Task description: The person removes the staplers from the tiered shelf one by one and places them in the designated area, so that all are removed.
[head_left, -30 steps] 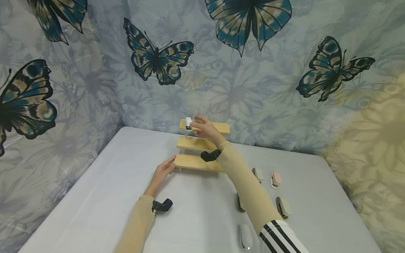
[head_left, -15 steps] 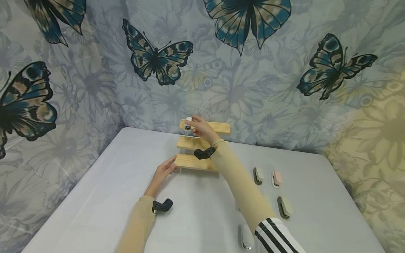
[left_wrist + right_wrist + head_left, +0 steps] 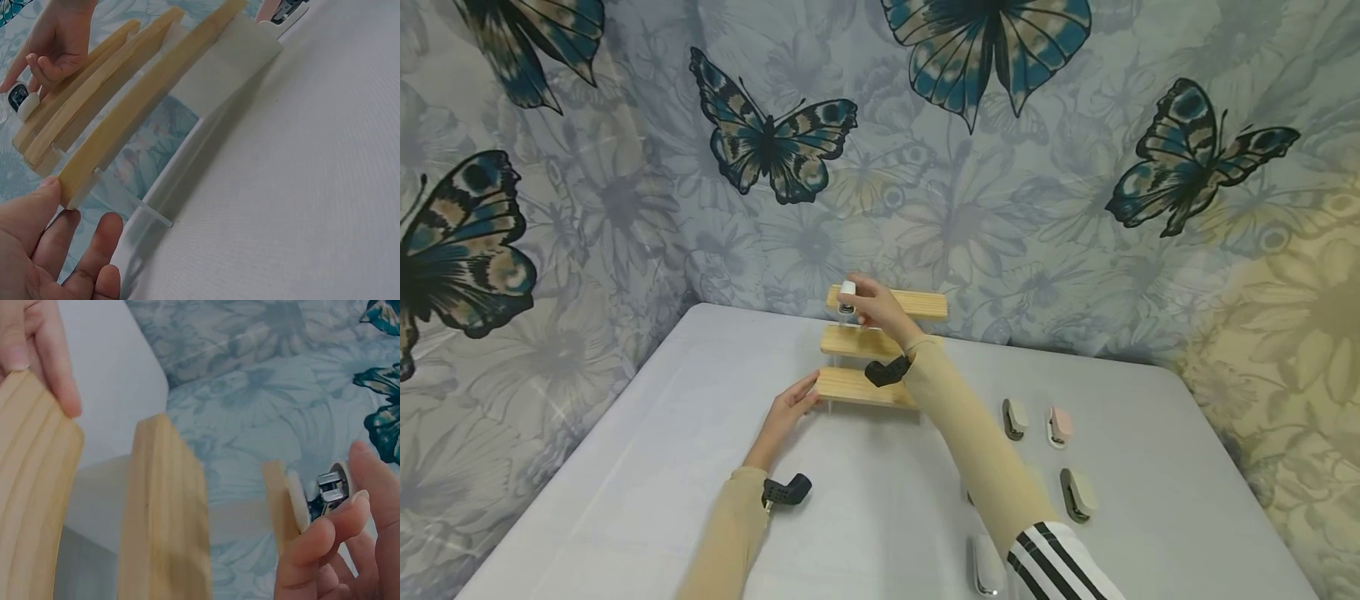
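Note:
A three-tier wooden display stand (image 3: 865, 387) with clear supports stands toward the back of the table. My left hand (image 3: 788, 410) pinches the left end of its lowest shelf, thumb (image 3: 47, 187) on the board's end and index finger against it. Up at the left end of the top shelf (image 3: 921, 304), my right hand (image 3: 880, 308) holds a small white stapler (image 3: 847, 289) between thumb and fingers. In the right wrist view, the stapler's white base (image 3: 298, 501) lies against the top board, its metal head (image 3: 331, 487) facing the camera. The right-hand fingers partly hide it.
Several staplers lie on the table to the right: a pink one (image 3: 1059, 425), a cream one (image 3: 1016, 418), a larger cream one (image 3: 1078, 494) and a white one (image 3: 987, 565). Another is mostly hidden under the right forearm. A butterfly-patterned cloth (image 3: 775, 250) hangs behind.
The right hand has moved slightly left over the top shelf, and the stapler has turned and come down a little onto its left end. The left hand keeps its place on the lowest shelf.

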{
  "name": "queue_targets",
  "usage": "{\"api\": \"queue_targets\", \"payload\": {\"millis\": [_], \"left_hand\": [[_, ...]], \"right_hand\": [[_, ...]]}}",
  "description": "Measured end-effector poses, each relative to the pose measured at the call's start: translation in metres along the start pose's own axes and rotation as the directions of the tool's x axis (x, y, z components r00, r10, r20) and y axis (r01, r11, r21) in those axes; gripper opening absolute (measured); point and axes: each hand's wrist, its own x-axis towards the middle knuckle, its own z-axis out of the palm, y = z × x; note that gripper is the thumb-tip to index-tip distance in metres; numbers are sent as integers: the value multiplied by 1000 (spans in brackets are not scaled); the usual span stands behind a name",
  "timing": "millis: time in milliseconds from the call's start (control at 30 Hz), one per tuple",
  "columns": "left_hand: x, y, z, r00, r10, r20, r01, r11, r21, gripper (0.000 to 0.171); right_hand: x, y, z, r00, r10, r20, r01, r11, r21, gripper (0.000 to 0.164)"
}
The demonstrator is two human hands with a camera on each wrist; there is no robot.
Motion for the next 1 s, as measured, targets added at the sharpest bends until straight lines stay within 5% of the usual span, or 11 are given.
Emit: {"api": "queue_targets", "payload": {"millis": [600,833,1000], "left_hand": [[-2,7,-6,1000,9,-1,-9,1000,-18,46],[-11,27,-1,1000,-2,21,2,1000,1,44],[-8,20,-1,1000,4,15,-4,1000,-10,45]], "right_hand": [[-18,3,-17,996,-46,-74,45,999,-21,63],[-29,9,-21,991,-69,-114,67,998,-18,60],[-40,10,-27,989,-69,-128,65,997,-35,59]]}}
